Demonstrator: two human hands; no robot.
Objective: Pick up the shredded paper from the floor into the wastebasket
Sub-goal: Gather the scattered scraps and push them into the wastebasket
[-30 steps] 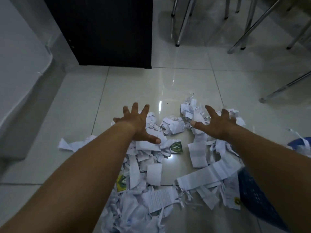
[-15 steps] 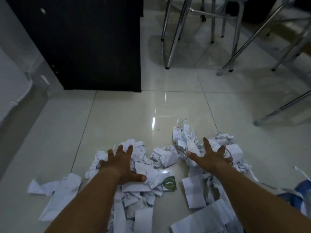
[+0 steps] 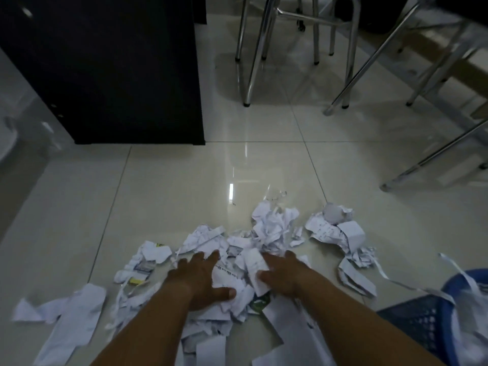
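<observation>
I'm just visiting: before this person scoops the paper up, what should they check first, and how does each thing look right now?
1. Both hands on the pile: the left hand and right hand rest on the shredded paper. Ok.
2. Paper gripped: the fingers lie fairly flat and nothing is lifted. Not ok.
3. Wastebasket close: it sits just to the right of the right hand. Ok.
4. Wastebasket opening free: it is mostly cut off by the frame edge. Cannot tell.
5. Strays gathered: loose scraps lie apart at the far left. Not ok.
</observation>
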